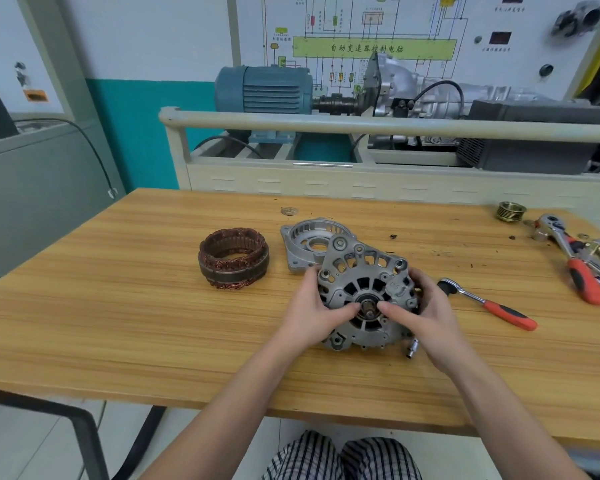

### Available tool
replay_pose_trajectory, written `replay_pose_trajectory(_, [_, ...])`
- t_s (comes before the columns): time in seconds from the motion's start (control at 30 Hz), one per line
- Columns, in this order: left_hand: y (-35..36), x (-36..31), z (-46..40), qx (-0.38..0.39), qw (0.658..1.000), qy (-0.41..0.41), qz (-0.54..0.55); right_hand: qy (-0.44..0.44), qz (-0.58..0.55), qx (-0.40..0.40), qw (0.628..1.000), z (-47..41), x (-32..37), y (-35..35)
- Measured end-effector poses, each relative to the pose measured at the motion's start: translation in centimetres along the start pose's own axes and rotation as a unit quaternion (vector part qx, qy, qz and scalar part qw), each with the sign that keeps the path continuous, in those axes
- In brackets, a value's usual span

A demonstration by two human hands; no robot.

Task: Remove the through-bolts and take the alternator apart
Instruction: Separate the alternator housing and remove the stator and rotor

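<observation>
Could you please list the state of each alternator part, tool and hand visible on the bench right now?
Stator: removed, lying alone.
Rear housing: removed, lying open side up.
Front housing: gripped, both thumbs beside the shaft.
Left hand: gripping.
Right hand: gripping.
Pulley: off.
Ratchet: lying unused.

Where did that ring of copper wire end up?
In the head view, the copper-wound stator ring sits alone on the wooden table, left of the empty housing half and of both hands.
</observation>
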State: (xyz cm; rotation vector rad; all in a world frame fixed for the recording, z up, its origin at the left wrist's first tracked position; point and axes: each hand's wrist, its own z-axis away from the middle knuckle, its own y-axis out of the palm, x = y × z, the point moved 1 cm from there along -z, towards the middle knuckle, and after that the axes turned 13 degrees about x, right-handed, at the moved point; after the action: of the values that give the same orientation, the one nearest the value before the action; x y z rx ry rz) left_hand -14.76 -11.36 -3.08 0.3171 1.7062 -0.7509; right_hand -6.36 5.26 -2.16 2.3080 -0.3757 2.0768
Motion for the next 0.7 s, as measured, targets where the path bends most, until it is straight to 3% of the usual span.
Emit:
replay_pose_trajectory(0.2, [0.2, -0.1, 0.0, -0.025, 0.999, 0.006, -0.031, -0.029, 0.123, -0.027, 0.992, -0.3, -0.7, 0.6])
replay_pose_trajectory(0.37, [0.2, 0.1, 0.1, -0.03, 0.999, 0.013, -0.032, -0.037, 0.151, -0.04, 0.987, -0.4, -1.2, 0.9])
replay_pose_trajectory(0.57, [0.2, 0.2, 0.3, -0.023, 1.0, 0.016, -0.009, -0.05, 0.136, -0.044, 0.988, -0.4, -1.0, 0.8])
replay_pose_trajectory(0.7, [0.0, 0.7, 0.7, 0.004, 0.999, 0.033, 0.03, -0.071, -0.015, -0.018, 0.997, 0.2, -0.6, 0.4])
